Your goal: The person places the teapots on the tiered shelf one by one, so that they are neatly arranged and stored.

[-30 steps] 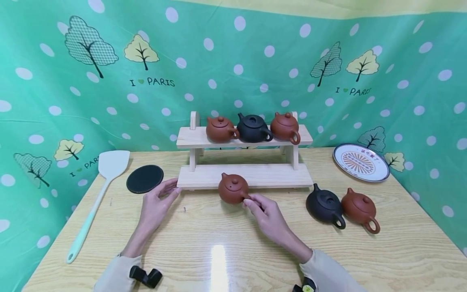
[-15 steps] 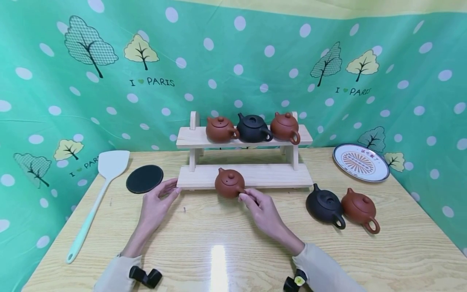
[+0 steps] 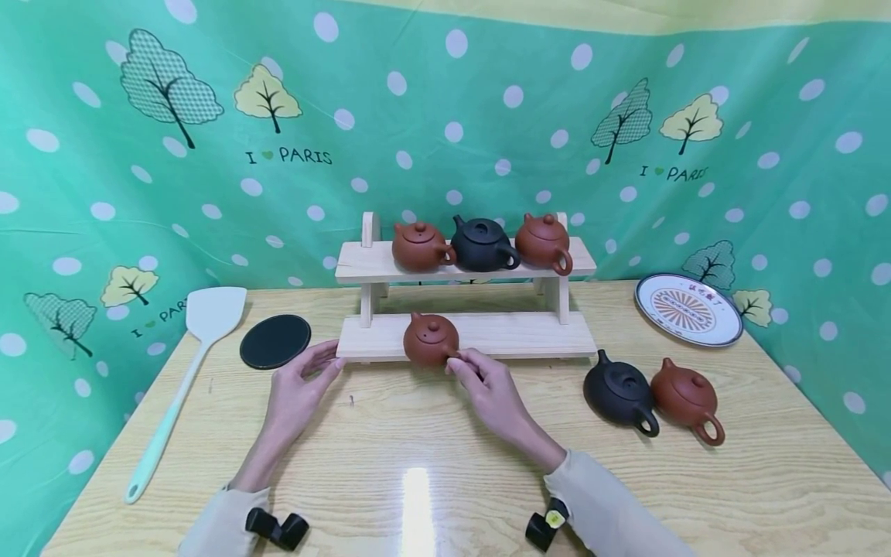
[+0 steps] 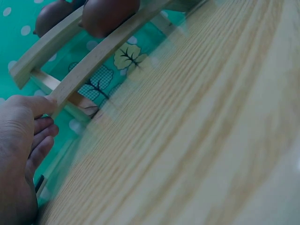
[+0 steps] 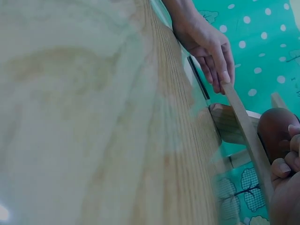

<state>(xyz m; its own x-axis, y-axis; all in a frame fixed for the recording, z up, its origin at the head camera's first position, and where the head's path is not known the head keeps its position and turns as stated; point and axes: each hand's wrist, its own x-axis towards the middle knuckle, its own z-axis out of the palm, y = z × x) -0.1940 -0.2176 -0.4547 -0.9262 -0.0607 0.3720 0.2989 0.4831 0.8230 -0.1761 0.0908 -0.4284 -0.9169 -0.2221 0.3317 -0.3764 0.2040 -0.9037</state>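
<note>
In the head view, a two-tier wooden display shelf [image 3: 515, 336] stands at the table's far side. My right hand [image 3: 496, 398] pinches the handle of a reddish-brown teapot [image 3: 430, 340], whose body is over the front part of the lower tier. Whether its base touches the board cannot be told. My left hand [image 3: 301, 394] holds the left end of the lower tier, thumb at the front corner; the left wrist view shows that thumb [image 4: 42, 105] against the board. On the upper tier sit a brown teapot [image 3: 419, 249], a black teapot [image 3: 480, 246] and another brown teapot [image 3: 543, 241].
A black teapot [image 3: 619, 393] and a brown teapot [image 3: 685, 394] stand on the table at right, before a patterned plate [image 3: 689, 309]. At left lie a black round coaster [image 3: 275, 341] and a spatula [image 3: 184, 394]. A green curtain [image 3: 445, 100] hangs behind.
My right hand has carried the brown teapot leftward and slightly away from me, over the lower tier. The left hand has stayed at the shelf's end.
</note>
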